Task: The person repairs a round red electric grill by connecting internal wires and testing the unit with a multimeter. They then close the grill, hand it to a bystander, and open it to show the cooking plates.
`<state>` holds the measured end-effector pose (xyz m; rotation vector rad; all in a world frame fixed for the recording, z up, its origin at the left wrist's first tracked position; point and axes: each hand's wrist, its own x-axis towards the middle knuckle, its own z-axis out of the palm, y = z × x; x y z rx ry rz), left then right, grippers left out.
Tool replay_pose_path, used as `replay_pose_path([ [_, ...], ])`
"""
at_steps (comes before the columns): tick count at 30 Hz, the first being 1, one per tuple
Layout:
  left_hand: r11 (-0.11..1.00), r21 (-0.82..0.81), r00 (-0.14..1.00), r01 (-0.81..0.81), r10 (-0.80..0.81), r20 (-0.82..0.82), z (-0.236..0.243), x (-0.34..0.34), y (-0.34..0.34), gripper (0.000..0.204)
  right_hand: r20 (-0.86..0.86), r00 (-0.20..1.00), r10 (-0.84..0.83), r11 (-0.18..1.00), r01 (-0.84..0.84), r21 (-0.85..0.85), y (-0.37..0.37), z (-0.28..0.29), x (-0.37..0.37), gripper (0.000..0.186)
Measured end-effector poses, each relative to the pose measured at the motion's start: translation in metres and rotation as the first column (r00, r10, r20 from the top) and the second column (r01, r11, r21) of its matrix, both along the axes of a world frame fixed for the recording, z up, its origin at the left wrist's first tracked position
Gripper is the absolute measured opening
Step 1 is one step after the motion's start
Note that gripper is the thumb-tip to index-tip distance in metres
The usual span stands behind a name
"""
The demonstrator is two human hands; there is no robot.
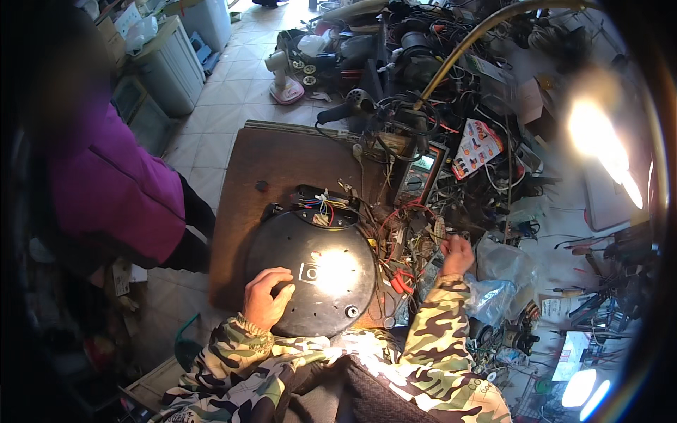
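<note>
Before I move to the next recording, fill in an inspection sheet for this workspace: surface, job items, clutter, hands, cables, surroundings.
Surface: brown tabletop, crowded on its right side.
Job items: round black housing, lamp glare on its face.
Clutter: multimeter with lit display; plastic bag at right; heaped parts beyond.
Hands: left hand at the housing's left edge, fingers loosely bent; right hand by the clutter, fingers bunched, grip unclear.
Cables: coloured wires exposed at the housing's far edge; tangled leads to its right.
Surroundings: person in purple at left; tiled floor; bright lamp at right.
</note>
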<state>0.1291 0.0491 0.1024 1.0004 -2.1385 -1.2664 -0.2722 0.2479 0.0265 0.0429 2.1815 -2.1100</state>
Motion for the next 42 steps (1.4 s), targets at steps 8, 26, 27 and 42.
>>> replay_pose_path([
  [8,0.970,0.000,0.970,0.244,-0.244,0.003,-0.013,-0.065,-0.011,0.024,0.714,0.622,0.320,0.944,-0.271,-0.187,0.103,-0.046,0.040,0.032],
  [26,0.846,-0.363,0.830,0.390,-0.153,0.537,-0.040,-0.144,-0.087,0.058,0.148,0.622,0.769,0.607,-0.783,0.138,-0.112,-0.045,0.051,0.018],
  [27,0.844,-0.353,0.827,0.404,-0.172,0.536,-0.046,-0.149,-0.085,0.059,0.191,0.621,0.760,0.626,-0.779,0.040,-0.109,-0.034,0.047,0.017],
  [42,0.845,-0.475,0.911,0.246,-0.034,0.411,-0.054,-0.153,-0.083,0.048,0.279,0.586,0.760,0.626,-0.776,-0.077,-0.112,-0.017,0.043,0.018],
])
